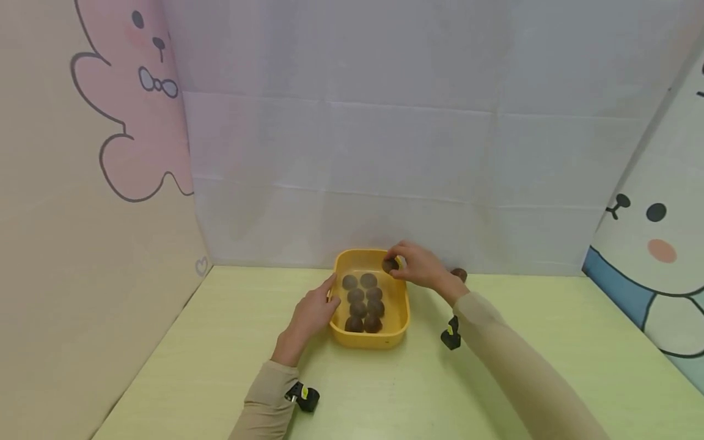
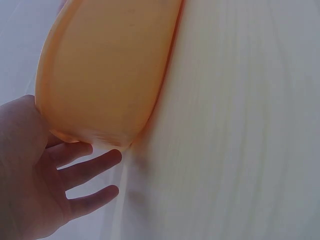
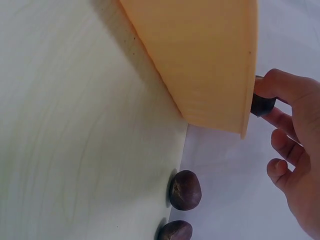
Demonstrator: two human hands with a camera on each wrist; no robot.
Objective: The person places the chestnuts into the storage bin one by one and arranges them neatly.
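A yellow plastic basin point(image 1: 370, 341) stands on the table near the back wall. Inside it, dark passion fruits point(image 1: 357, 309) lie in two columns toward the near end. My left hand point(image 1: 312, 313) grips the basin's left side, thumb at the rim and fingers along the outside; the left wrist view shows some fingers spread below the basin's corner. Over the far right corner, my right hand point(image 1: 420, 267) pinches one passion fruit point(image 1: 390, 265) between thumb and fingers. That fruit point(image 3: 263, 105) shows dark purple past the basin's edge in the right wrist view.
Two more passion fruits, one nearer point(image 3: 175, 231) and one farther point(image 3: 185, 190), lie on the table right of the basin, against the wall. In the head view my right wrist partly covers them. A white cloth wall point(image 1: 341, 153) rises behind, with printed side panels left and right.
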